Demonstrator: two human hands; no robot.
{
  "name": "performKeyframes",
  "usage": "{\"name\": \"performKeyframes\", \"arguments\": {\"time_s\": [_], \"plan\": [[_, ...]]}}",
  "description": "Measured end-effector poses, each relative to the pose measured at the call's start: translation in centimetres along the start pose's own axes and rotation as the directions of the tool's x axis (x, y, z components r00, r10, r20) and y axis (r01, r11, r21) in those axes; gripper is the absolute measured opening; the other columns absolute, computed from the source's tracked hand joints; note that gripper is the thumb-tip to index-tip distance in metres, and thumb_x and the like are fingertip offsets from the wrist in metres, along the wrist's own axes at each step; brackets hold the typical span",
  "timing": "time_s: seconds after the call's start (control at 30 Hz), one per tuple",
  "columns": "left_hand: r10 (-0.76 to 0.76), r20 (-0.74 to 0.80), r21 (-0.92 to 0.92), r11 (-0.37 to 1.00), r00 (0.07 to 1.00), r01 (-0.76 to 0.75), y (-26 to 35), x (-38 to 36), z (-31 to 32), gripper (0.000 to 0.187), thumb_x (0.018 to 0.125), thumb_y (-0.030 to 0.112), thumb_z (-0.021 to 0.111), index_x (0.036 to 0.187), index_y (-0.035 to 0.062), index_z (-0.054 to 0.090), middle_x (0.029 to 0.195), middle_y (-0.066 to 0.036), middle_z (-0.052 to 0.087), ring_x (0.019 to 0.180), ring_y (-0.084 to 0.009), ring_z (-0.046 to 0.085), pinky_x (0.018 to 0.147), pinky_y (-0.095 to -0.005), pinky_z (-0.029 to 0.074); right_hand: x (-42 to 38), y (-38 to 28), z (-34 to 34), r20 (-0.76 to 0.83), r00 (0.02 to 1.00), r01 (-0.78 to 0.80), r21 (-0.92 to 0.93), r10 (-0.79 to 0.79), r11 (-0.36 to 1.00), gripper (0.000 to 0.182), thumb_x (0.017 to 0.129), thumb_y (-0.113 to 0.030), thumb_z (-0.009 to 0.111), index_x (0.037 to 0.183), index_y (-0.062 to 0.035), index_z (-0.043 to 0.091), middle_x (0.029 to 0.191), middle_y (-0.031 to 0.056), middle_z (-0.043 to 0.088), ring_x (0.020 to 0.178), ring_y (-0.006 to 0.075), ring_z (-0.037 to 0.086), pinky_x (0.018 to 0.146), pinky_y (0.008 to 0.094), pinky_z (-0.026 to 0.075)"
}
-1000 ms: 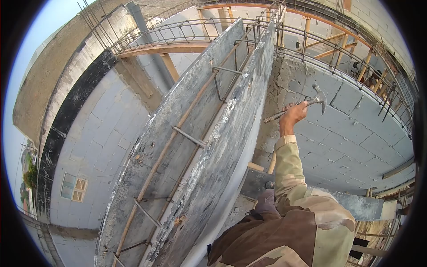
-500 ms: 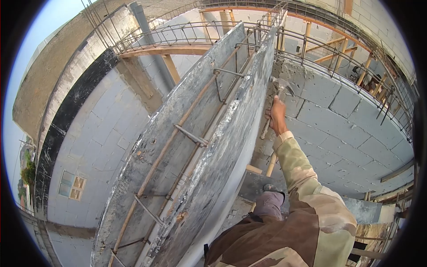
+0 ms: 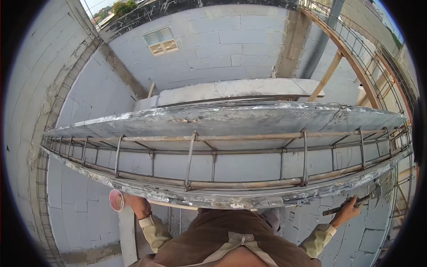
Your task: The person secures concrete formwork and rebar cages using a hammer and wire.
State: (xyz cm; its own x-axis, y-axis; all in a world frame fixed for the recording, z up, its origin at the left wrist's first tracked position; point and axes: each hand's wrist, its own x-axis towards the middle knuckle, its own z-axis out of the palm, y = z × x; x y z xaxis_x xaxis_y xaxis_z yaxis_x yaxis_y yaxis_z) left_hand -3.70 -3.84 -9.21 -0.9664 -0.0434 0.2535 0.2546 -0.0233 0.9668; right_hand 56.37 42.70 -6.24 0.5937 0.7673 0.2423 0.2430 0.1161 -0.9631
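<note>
My right hand (image 3: 349, 211) is closed around the handle of a claw hammer (image 3: 377, 196), whose head points to the right. A small pink cup (image 3: 116, 200) is in my left hand (image 3: 139, 206); small pieces seem to lie in it, too small to name. Both hands are just on my side of the near formwork board (image 3: 147, 190). Beyond it, a rebar cage (image 3: 249, 184) of long bars and stirrups runs between this board and the far formwork board (image 3: 258, 118).
Grey block walls (image 3: 209, 49) surround the work. Opposite is a small window (image 3: 161, 41). A timber brace (image 3: 327, 75) leans at the right, below more rebar (image 3: 362, 46). Beneath my left hand stands a pale upright plank (image 3: 127, 236).
My view has swung left, so the formwork now lies across it. My right hand and hammer are off the block wall by the board's end. My left hand with the cup has come into view.
</note>
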Motion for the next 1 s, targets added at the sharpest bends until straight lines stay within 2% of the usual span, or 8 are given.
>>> {"name": "performKeyframes", "arguments": {"time_s": [0.2, 0.4, 0.43, 0.63, 0.8, 0.9, 0.93, 1.0], "plan": [[-0.074, -0.012, -0.082, 0.994, 0.997, 0.073, 1.3, -1.2, 0.9, 0.030, 0.092, 0.006, 0.063, 0.119, -0.0042, 0.056, 0.108, -0.007, 0.062, 0.091, -0.0147, 0.057, 0.082, -0.0281, 0.048, -7.7, 4.9, -0.1, 0.129, 0.969, -0.210, -0.016, 0.210, 0.978, 0.037, 0.095, -0.025, 0.066, 0.067, -0.0087, 0.049, 0.053, -0.0012, 0.043, 0.042, 0.0063, 0.034, 0.038, 0.0266, 0.024], [-0.417, 0.049, -0.147, 0.896, 0.908, 0.420, 3.6, -2.2, -0.2, 0.041, 0.097, 0.019, 0.058, 0.132, -0.0017, 0.050, 0.120, -0.014, 0.062, 0.101, -0.0253, 0.064, 0.085, -0.0370, 0.055, -11.7, 9.2, -2.3, 0.095, 0.881, -0.461, -0.045, 0.463, 0.886, 0.013, 0.092, -0.010, 0.051, 0.081, -0.0024, 0.051, 0.062, 0.0043, 0.053, 0.042, 0.0116, 0.038, 0.039, 0.0301, 0.030], [-0.195, 0.119, 0.229, 0.960, 0.973, 0.165, 2.4, -2.3, -1.5, 0.041, 0.097, 0.017, 0.058, 0.132, -0.0028, 0.051, 0.121, -0.015, 0.062, 0.102, -0.0258, 0.063, 0.088, -0.0390, 0.054, -11.6, 10.0, -2.7, 0.107, 0.888, -0.441, -0.080, 0.448, 0.894, 0.010, 0.092, -0.010, 0.052, 0.085, -0.0023, 0.050, 0.063, 0.0057, 0.055, 0.041, 0.0117, 0.038, 0.038, 0.0298, 0.030], [-0.237, -0.126, 0.314, 0.911, 0.963, 0.266, 7.9, -2.2, 4.3, 0.033, 0.097, 0.023, 0.059, 0.118, -0.0020, 0.059, 0.114, -0.014, 0.062, 0.094, -0.0239, 0.058, 0.078, -0.0366, 0.050, -11.5, 7.9, -3.9, 0.171, 0.829, -0.523, -0.099, 0.532, 0.846, 0.012, 0.092, -0.007, 0.057, 0.092, -0.0021, 0.046, 0.066, 0.0139, 0.064, 0.040, 0.0130, 0.047, 0.036, 0.0281, 0.036], [-0.094, -0.115, 0.162, 0.980, 0.989, 0.113, 1.8, 0.5, 1.4, 0.038, 0.101, 0.038, 0.056, 0.081, 0.0053, 0.059, 0.057, 0.004, 0.039, 0.053, -0.0083, 0.032, 0.051, -0.0284, 0.024, -11.6, 9.0, -2.4, 0.223, 0.737, -0.670, 0.118, 0.638, 0.733, 0.010, 0.089, -0.005, 0.061, 0.088, 0.0014, 0.054, 0.068, 0.0134, 0.065, 0.044, 0.0138, 0.051, 0.041, 0.0277, 0.041], [-0.081, -0.069, 0.220, 0.971, 0.994, 0.094, 4.0, -0.6, 2.9, 0.041, 0.100, 0.043, 0.059, 0.081, 0.0058, 0.059, 0.059, 0.004, 0.041, 0.054, -0.0073, 0.033, 0.051, -0.0277, 0.024, -13.6, 9.8, -1.8, 0.250, 0.662, -0.745, 0.115, 0.707, 0.657, 0.007, 0.085, -0.002, 0.061, 0.088, 0.0038, 0.057, 0.068, 0.0130, 0.065, 0.046, 0.0144, 0.053, 0.043, 0.0270, 0.043], [-0.299, -0.013, 0.260, 0.920, 0.954, 0.292, 3.9, 0.3, 1.2, 0.031, 0.095, 0.018, 0.061, 0.114, -0.0071, 0.059, 0.106, -0.013, 0.065, 0.090, -0.0199, 0.059, 0.078, -0.0336, 0.051, -14.4, 10.8, -1.7, 0.270, 0.659, -0.736, 0.036, 0.702, 0.676, 0.005, 0.086, -0.002, 0.061, 0.087, 0.0031, 0.058, 0.069, 0.0143, 0.065, 0.045, 0.0145, 0.051, 0.042, 0.0274, 0.041], [-0.235, -0.026, 0.170, 0.957, 0.972, 0.236, 2.6, 0.6, 1.4, 0.034, 0.097, 0.030, 0.062, 0.106, -0.0024, 0.062, 0.085, -0.004, 0.054, 0.073, -0.0123, 0.046, 0.065, -0.0293, 0.036, -16.3, 13.0, -1.5, 0.292, 0.702, -0.661, -0.074, 0.650, 0.747, 0.008, 0.086, -0.002, 0.060, 0.082, 0.0038, 0.060, 0.070, 0.0172, 0.067, 0.045, 0.0163, 0.054, 0.040, 0.0288, 0.040]]}}
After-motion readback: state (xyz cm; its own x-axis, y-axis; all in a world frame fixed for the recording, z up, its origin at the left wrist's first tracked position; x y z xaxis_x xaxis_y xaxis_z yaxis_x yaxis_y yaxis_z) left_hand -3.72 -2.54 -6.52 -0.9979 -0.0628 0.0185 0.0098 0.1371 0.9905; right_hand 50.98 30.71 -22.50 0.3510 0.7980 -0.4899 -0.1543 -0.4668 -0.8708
